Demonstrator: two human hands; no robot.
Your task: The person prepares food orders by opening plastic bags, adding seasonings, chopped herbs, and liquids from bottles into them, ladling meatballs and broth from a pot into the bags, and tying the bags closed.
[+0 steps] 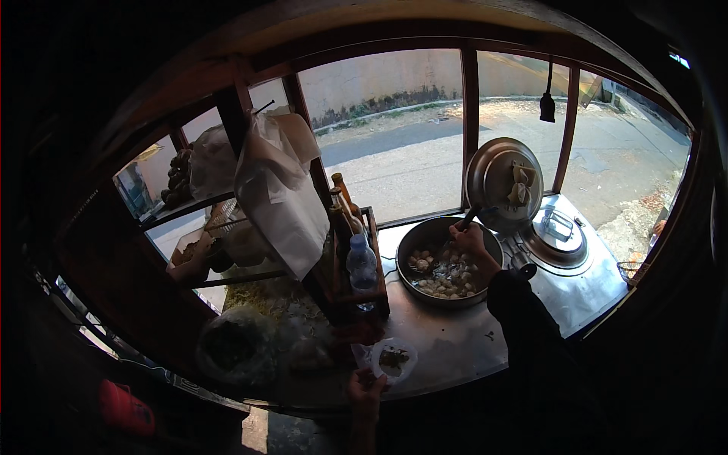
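Note:
My right hand (468,239) grips the dark handle of a ladle (470,216) above a large round metal pot (402,272). The pot holds broth with many small meatballs (449,295); the ladle's bowl, low in the pot, is hard to make out. Near the counter's front edge, my left hand (367,384) pinches the rim of a clear plastic bag (405,369), which stands open with some dark and pale food inside. A metal lid (495,176) leans upright behind the pot, its knob wrapped in cloth or tape.
Several bottles (362,263) stand in a wooden rack (381,278) left of the pot. Paper or plastic sheets (284,210) hang beside it. A second lidded pot (557,239) is set into the metal counter (449,341) at right. Noodles (259,298) and a plastic bag of greens (236,344) lie at left.

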